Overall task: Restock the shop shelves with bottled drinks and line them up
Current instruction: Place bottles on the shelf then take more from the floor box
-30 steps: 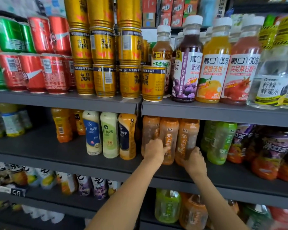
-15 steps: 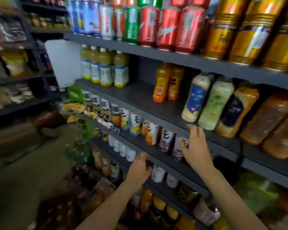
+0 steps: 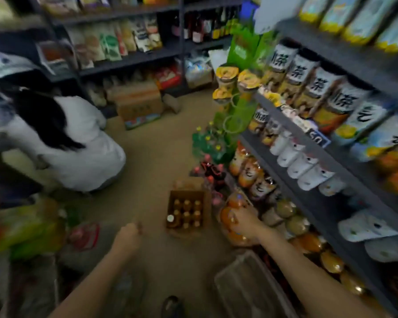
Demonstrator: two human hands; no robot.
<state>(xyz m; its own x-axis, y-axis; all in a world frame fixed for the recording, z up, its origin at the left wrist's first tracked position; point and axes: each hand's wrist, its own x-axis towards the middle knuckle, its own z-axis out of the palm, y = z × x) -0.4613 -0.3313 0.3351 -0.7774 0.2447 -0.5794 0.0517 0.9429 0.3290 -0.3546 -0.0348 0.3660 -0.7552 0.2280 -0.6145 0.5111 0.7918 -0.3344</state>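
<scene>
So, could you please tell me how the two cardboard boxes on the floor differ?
The near cardboard box is small, open-topped and shows bottle caps; the far cardboard box is larger, and its contents are hidden. The near one stands beside the shelf; the far one lies across the aisle. Both are brown.

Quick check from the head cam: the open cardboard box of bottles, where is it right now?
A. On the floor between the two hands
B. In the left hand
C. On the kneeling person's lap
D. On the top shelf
A: the open cardboard box sits on the floor with bottle tops showing, between the left hand and right hand.
</scene>
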